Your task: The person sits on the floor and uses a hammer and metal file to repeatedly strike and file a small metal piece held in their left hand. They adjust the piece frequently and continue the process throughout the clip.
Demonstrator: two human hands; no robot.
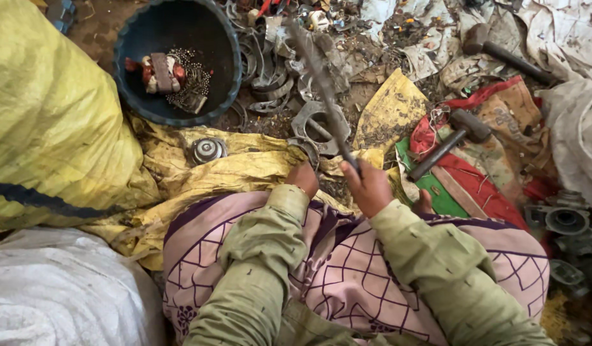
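Right hand [371, 187] raised, fingers clenched around metal rod [321, 83]; left hand [302, 177] fingers hidden.

We saw the rod [321, 90] streaked with motion blur, its upper end lost among the scrap. Our left hand [302, 178] was mostly hidden behind its sleeve. The yellow sack [46, 109] and white sack [59, 295] ran off the left edge. Beads in the tub [225, 96] were too small to tell apart.

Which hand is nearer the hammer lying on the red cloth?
Right. The right hand, gripping a long metal rod, sits just left of the hammer; the left hand is farther left.
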